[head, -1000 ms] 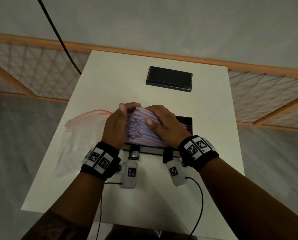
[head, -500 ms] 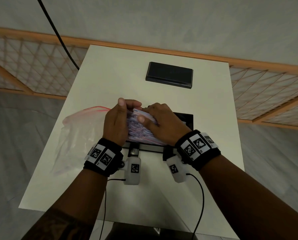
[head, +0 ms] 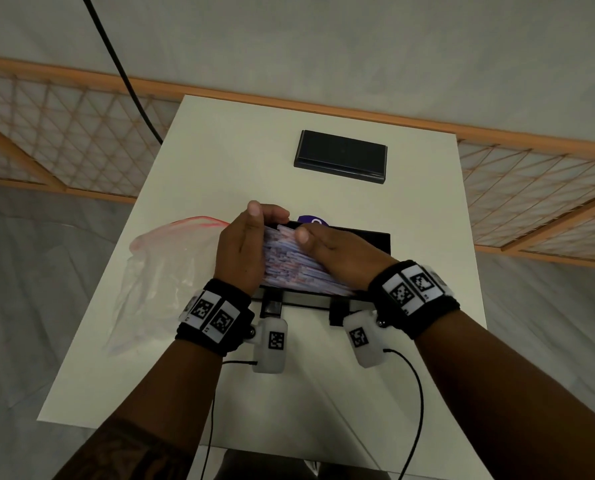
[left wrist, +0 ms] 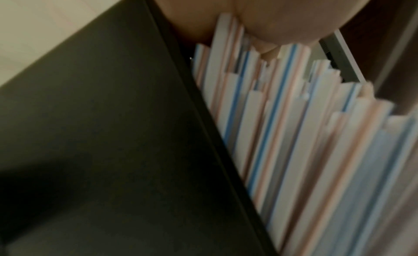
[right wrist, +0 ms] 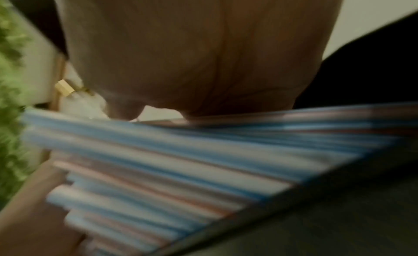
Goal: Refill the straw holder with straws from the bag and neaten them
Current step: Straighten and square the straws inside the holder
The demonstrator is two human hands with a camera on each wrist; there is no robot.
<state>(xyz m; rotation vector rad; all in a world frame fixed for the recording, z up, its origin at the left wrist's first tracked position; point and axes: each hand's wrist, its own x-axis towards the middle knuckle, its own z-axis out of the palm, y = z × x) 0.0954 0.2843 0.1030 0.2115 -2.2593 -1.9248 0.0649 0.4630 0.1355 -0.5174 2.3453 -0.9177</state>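
A stack of paper-wrapped straws (head: 289,265) with blue and pink stripes lies in the black straw holder (head: 375,241) at mid-table. My left hand (head: 265,216) cups the stack's left end, thumb up and fingers curled round the far side. In the left wrist view its fingers (left wrist: 271,18) sit against the uneven straw ends (left wrist: 282,134) beside the holder wall (left wrist: 113,134). My right hand (head: 327,251) lies flat across the top of the stack, thumb on the straws; its fingertips are hidden. The right wrist view shows that palm (right wrist: 192,54) on the straws (right wrist: 169,161).
A clear zip bag (head: 161,271) with a red seal lies slack left of the holder. A black lid (head: 341,155) rests at the back of the white table (head: 220,168). A small purple item (head: 312,220) peeks from behind the holder. Wooden lattice fencing runs beyond the table.
Both hands have shifted a little farther along the stack, the left staying pressed to its end. The straws sit lower in the holder, and the purple item behind now shows.
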